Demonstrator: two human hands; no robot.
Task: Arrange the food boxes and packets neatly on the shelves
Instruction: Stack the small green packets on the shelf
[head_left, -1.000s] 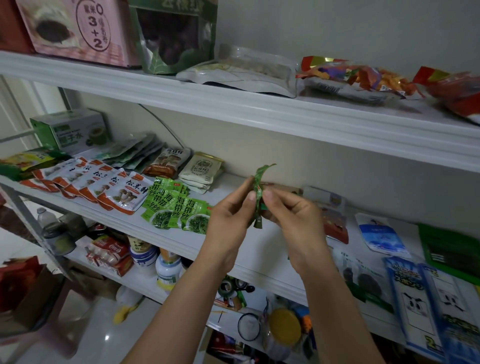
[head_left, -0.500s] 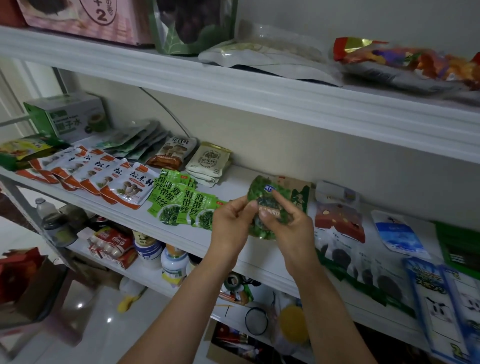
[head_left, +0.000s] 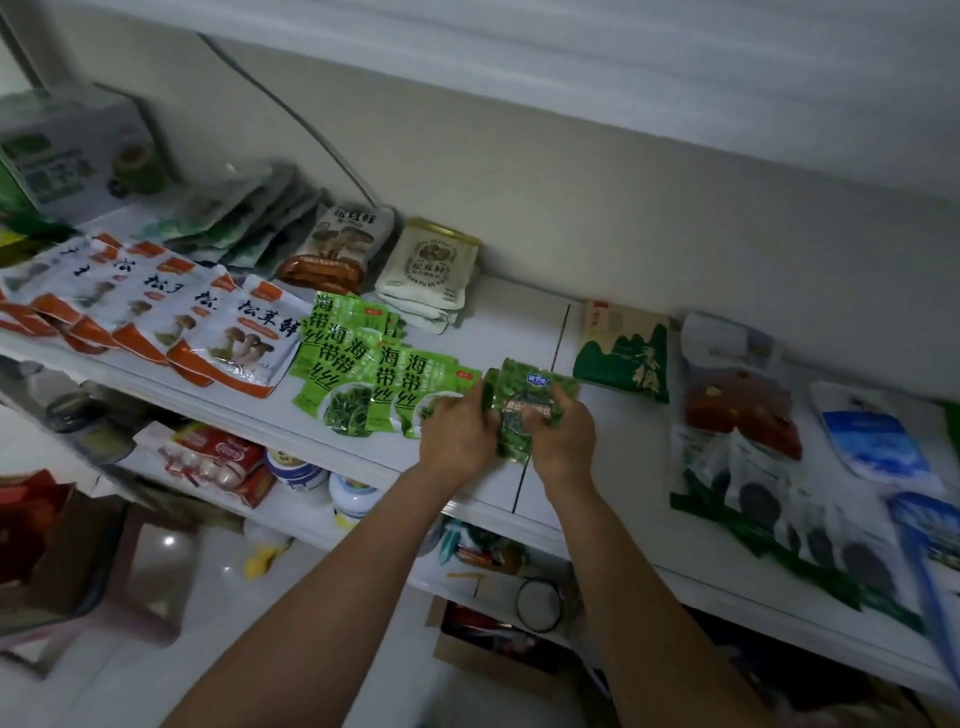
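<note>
Near the front edge of the shelf, left hand and right hand pinch a dark green packet by its sides, beside the light green packets; bare shelf behind.

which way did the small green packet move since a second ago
Yes, downward: the small green packet was held up before the wall; now it lies flat just over the shelf, right of the seaweed packets.

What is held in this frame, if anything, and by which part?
A dark green packet, held by both hands: the left hand grips its left edge, the right hand its lower right side.
</note>
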